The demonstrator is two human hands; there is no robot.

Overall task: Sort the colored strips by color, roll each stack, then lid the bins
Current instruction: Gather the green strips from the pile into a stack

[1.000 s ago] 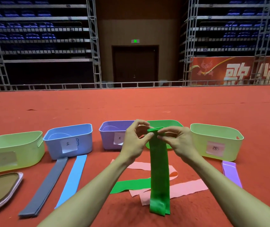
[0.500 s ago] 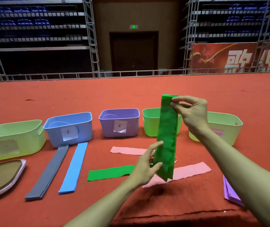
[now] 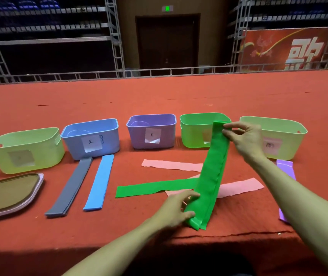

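Green strip stack (image 3: 212, 176): bright, layered, long edges slightly stepped, slanting 7 to 1 o'clock. Right hand (image 3: 246, 139) grip pinches its top; left hand (image 3: 176, 211) grip clasps its bottom.

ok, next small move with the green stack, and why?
Probably lay the green stack onto the loose green strip before rolling. The right hand pinches its top, the left hand grips its bottom, and that strip lies apart, unstacked.
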